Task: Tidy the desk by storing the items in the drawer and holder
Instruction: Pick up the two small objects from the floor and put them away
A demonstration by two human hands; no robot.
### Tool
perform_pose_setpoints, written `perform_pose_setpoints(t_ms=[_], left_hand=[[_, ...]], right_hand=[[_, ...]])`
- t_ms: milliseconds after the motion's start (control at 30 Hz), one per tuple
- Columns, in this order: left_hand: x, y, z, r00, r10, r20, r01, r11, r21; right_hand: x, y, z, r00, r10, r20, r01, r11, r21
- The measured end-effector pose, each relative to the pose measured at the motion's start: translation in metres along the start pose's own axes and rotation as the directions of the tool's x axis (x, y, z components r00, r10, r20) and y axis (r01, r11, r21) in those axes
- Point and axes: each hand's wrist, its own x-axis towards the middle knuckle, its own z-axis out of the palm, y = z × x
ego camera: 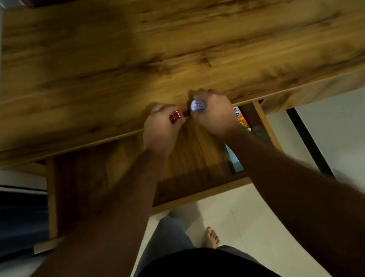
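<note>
A wooden drawer (51, 199) stands pulled out under the front edge of the wooden desk (161, 45). My left hand (160, 130) grips a small red object with white dots (176, 116) over the drawer's back. Beside it, my right hand (215, 114) is curled round a cylindrical item whose round blue end with a label (197, 106) faces up. The two hands nearly touch at the desk edge. Inside the drawer at the right lies an orange and white packet (241, 120), partly covered by my right forearm.
A greyish flat item (234, 161) lies in the drawer's right part. A black desk leg (307, 139) stands at the right. A dark blue surface (8, 215) sits left of the drawer. My legs and a bare foot (211, 237) are on the white floor.
</note>
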Motion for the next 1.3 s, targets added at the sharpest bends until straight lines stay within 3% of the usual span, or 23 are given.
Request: perform_pose_setpoints(t_ms=[100,300,400,700,933,1033,1100,1133,1167,1200,1233,1300], left_hand=[[-0.037,0.006,0.016,0.997,0.034,0.071,-0.034,0.999,0.003],[-0.076,-0.007,0.044,0.905,-0.127,0.407,0.045,0.978,0.205],[-0.082,-0.015,0.053,0.858,-0.175,0.483,0.038,0.959,0.28],[-0.079,-0.022,0.081,0.843,-0.229,0.487,0.047,0.933,0.358],[-0.084,-0.021,0.071,0.814,-0.266,0.516,0.124,0.948,0.293],[-0.092,-0.009,0.039,0.866,-0.302,0.399,0.266,0.953,0.145],[-0.107,0.004,0.009,0.908,-0.342,0.243,0.36,0.932,-0.033],[-0.116,0.011,-0.005,0.902,-0.396,0.173,0.425,0.886,-0.188],[-0.127,0.02,-0.018,0.859,-0.497,0.123,0.501,0.77,-0.394],[-0.138,0.025,-0.028,0.774,-0.623,0.113,0.557,0.586,-0.588],[-0.149,0.028,-0.035,0.672,-0.727,0.142,0.571,0.386,-0.724],[-0.171,0.026,-0.04,0.486,-0.837,0.252,0.554,0.072,-0.83]], right_hand=[[-0.034,0.017,-0.001,0.999,-0.034,0.025,0.033,0.999,0.039],[-0.082,0.048,0.016,0.923,-0.024,0.384,0.06,0.995,-0.083],[-0.089,0.056,0.028,0.882,0.047,0.47,0.043,0.983,-0.179],[-0.087,0.062,0.046,0.846,0.159,0.509,-0.024,0.965,-0.261],[-0.087,0.062,0.037,0.844,0.153,0.514,-0.005,0.961,-0.278],[-0.092,0.054,0.01,0.91,0.1,0.403,-0.008,0.975,-0.223],[-0.107,0.048,-0.014,0.966,0.12,0.23,-0.119,0.993,-0.02],[-0.119,0.044,-0.027,0.979,0.149,0.142,-0.163,0.982,0.092],[-0.134,0.042,-0.036,0.976,0.203,0.078,-0.215,0.952,0.217],[-0.149,0.042,-0.041,0.957,0.287,0.048,-0.284,0.882,0.375],[-0.165,0.041,-0.043,0.91,0.409,0.068,-0.376,0.744,0.553],[-0.195,0.043,-0.038,0.701,0.639,0.318,-0.584,0.258,0.77]])
